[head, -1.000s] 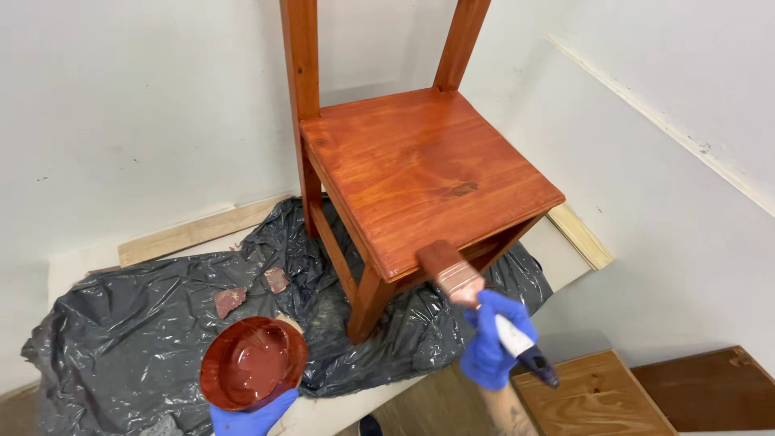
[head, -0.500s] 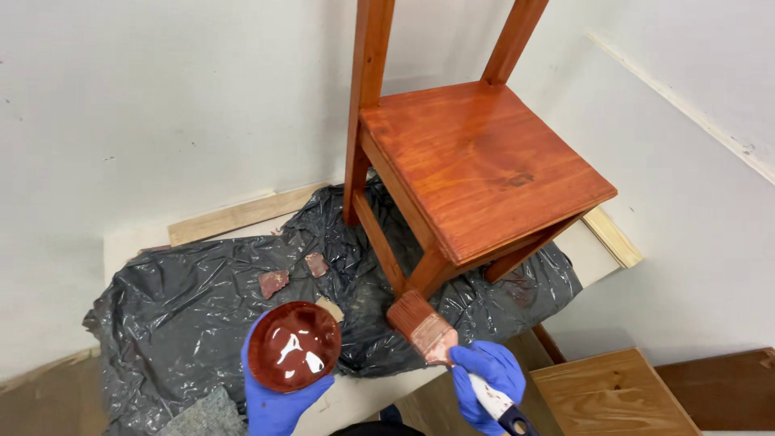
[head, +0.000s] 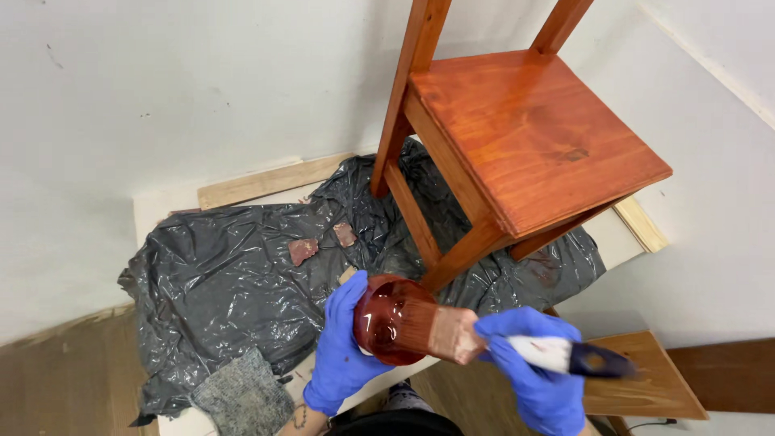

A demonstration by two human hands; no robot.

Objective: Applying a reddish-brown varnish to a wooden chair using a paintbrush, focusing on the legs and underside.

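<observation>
Two blue-gloved hands, one bowl of stain, one brush, low in the view.

The left hand (head: 343, 355) cups the round bowl (head: 389, 319) of dark red stain from its 8 o'clock side; the right hand (head: 533, 367) is clenched around the handle of the brush (head: 452, 333), whose bristles lie in the bowl. At 1 o'clock stands one red-brown wooden chair (head: 525, 137) on one black plastic sheet (head: 234, 282). Two small stained scraps (head: 303, 249) lie at 11 o'clock, one grey rag (head: 242, 396) at 8 o'clock.
</observation>
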